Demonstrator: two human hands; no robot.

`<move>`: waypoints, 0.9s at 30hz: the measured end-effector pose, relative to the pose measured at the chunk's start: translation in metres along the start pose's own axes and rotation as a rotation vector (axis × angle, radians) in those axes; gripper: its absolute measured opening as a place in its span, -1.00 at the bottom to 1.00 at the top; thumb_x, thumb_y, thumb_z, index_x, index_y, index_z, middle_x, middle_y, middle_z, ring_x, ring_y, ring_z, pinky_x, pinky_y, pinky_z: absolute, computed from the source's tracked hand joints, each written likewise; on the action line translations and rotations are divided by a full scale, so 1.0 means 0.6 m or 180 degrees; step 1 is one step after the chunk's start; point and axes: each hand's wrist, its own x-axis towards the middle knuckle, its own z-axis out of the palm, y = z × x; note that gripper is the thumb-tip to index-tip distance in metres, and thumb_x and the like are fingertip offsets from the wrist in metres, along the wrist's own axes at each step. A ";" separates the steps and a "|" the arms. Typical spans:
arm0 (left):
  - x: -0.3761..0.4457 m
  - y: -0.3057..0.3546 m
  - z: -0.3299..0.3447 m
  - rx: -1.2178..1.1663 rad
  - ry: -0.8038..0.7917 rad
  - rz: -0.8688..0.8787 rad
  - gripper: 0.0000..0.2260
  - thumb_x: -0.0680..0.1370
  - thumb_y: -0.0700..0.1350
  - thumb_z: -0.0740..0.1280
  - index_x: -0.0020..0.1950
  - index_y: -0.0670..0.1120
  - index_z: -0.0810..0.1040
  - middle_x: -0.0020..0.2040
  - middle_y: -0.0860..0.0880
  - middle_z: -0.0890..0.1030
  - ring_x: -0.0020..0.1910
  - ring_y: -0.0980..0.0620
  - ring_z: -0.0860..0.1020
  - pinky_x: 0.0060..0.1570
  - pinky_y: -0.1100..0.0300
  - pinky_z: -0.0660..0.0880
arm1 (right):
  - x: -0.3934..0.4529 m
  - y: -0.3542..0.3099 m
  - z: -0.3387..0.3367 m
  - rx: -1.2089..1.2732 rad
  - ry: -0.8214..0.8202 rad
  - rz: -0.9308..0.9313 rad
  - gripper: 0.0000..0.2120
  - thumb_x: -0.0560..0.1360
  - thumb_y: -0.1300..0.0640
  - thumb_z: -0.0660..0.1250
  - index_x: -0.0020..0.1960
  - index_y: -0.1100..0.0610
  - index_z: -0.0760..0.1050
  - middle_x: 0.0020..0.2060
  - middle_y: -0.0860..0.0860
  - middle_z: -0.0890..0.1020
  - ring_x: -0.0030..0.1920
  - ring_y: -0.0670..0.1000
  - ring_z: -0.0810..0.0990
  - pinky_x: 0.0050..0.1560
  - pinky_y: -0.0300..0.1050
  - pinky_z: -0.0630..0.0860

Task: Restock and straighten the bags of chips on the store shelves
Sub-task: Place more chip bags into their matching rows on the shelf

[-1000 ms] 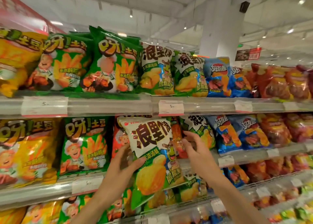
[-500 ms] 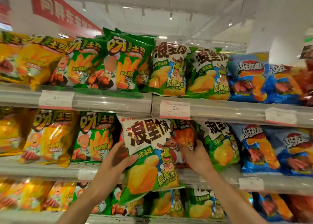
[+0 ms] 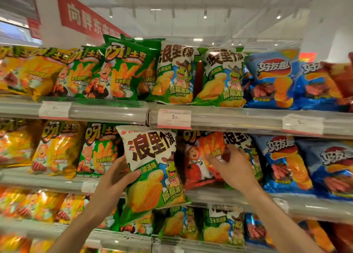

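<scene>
White-green bag (image 3: 152,172) stays gripped; right hand (image 3: 232,168) now grasps red bag (image 3: 202,157).

Your held white-and-green bag (image 3: 152,168) is hiding the middle shelf's edge behind it; your right hand (image 3: 232,168) is covering the red bag's (image 3: 200,157) lower right; price-tag (image 3: 173,118) small print is blurring.

Bright, even store light comes from small ceiling lamps (image 3: 205,16) overhead, and the ceiling washes out nearly white. Glare streaks the clear shelf rails (image 3: 107,112) and glints off the foil bags (image 3: 277,80). Shadows are soft and slight under the shelves. The wide lens bows the shelf lines, and the edges, especially lower left, smear into blur.
</scene>
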 end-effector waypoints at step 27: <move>0.044 -0.032 0.122 0.1065 0.0098 0.0298 -0.53 0.51 0.24 0.34 0.39 0.25 0.36 0.21 0.36 0.52 0.13 0.37 0.52 -0.03 0.47 0.50 | -0.014 0.110 -0.157 0.0941 -0.0178 0.0222 -0.17 0.25 -0.37 0.46 0.41 -0.02 0.45 0.23 -0.03 0.56 0.16 0.01 0.53 0.21 -0.01 0.47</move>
